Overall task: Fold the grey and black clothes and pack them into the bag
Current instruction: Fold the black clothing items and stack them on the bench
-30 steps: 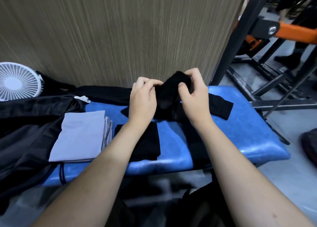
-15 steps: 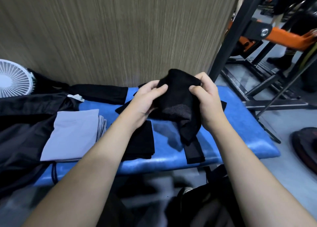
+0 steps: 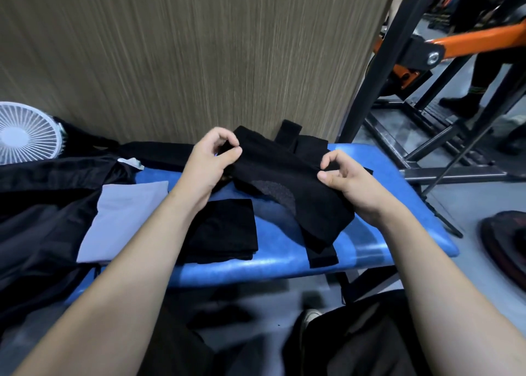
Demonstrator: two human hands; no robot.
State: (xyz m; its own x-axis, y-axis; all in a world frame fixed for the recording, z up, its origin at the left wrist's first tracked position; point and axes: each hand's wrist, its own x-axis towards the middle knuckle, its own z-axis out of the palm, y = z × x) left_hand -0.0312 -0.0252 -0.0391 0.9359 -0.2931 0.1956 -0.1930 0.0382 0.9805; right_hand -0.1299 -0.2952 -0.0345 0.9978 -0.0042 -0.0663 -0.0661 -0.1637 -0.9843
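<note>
A black garment [image 3: 287,182] with a rough grey patch is stretched between my hands above the blue padded bench [image 3: 378,233]. My left hand [image 3: 212,159] pinches its upper left edge and my right hand [image 3: 345,180] pinches its right edge. The lower end of the garment drapes over the bench's front edge. A folded black piece [image 3: 227,230] lies flat on the bench under my left forearm. To its left lies a folded grey piece [image 3: 122,219]. A dark bag [image 3: 364,336] sits on the floor below the bench, blurred.
Loose black clothing [image 3: 37,210] covers the bench's left end. A white fan [image 3: 27,133] stands at the far left. A wood-grain panel [image 3: 199,48] rises behind the bench. A black and orange gym frame [image 3: 421,62] stands to the right, with a dark round object [image 3: 506,242] on the floor.
My hands have moved apart and spread the bunched black garment out wide. It now hangs lower, closer to the bench.
</note>
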